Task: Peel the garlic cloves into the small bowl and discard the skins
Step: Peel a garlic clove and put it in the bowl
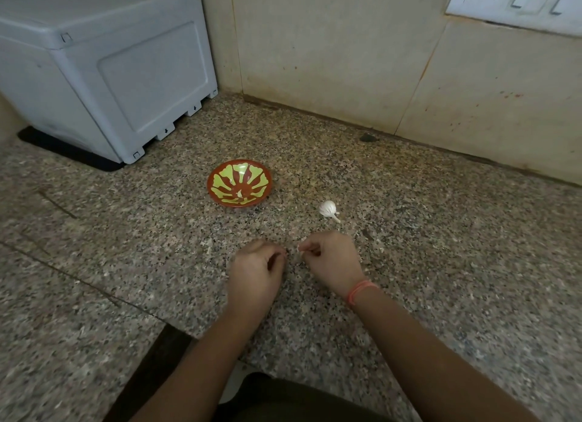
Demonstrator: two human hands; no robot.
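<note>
head view: both hands sit low over the speckled granite counter [441,232]. the right hand [333,264], an orange thread band [359,291] at its wrist, pinches a small white scrap [299,249] at its fingertips; clove or skin, too small to tell. the left hand [256,273] has its fingers curled inward, and whatever may be inside is hidden. the white garlic bulb [328,208] lies just beyond the right hand, near the round red bowl with yellow-green petals [210,185], where a pale bit [241,195] rests. a grey plastic box [126,75] is cut off top left.
</note>
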